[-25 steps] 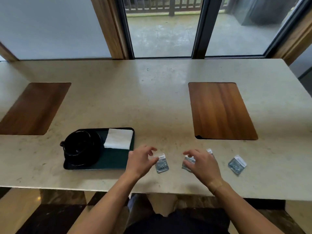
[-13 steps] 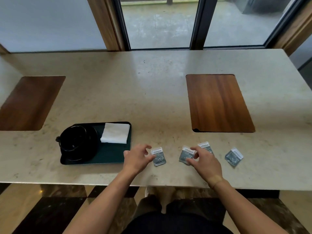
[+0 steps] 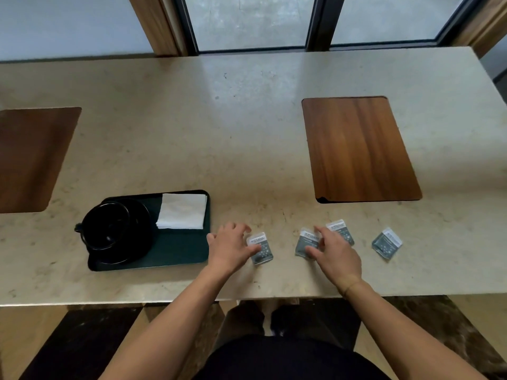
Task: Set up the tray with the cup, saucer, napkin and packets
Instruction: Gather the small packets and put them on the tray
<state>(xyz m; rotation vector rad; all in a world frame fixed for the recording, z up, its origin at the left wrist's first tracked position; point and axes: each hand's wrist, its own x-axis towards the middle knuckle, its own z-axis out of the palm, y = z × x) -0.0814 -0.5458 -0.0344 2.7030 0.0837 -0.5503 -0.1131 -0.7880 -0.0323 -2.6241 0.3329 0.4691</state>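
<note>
A dark green tray [image 3: 181, 248] lies near the table's front edge. On its left stands a black cup [image 3: 107, 224] on a black saucer [image 3: 140, 239]; a folded white napkin [image 3: 182, 211] lies at its back right. Several grey packets lie in a row right of the tray. My left hand [image 3: 230, 249] rests with its fingers on the left edge of the first packet [image 3: 262, 249]. My right hand [image 3: 334, 255] touches the second packet [image 3: 307, 242] and partly covers the third [image 3: 340, 231]. A fourth packet [image 3: 386, 242] lies free at the right.
The stone table [image 3: 219, 133] has a wooden inlay [image 3: 356, 149] behind the packets and another wooden inlay [image 3: 30, 157] at the far left. Windows run along the back. The table's front edge is just below my wrists.
Both hands have come down onto the packets: the left fingers now lie on the first packet, the right fingers on the second. The view has tilted down a little.
</note>
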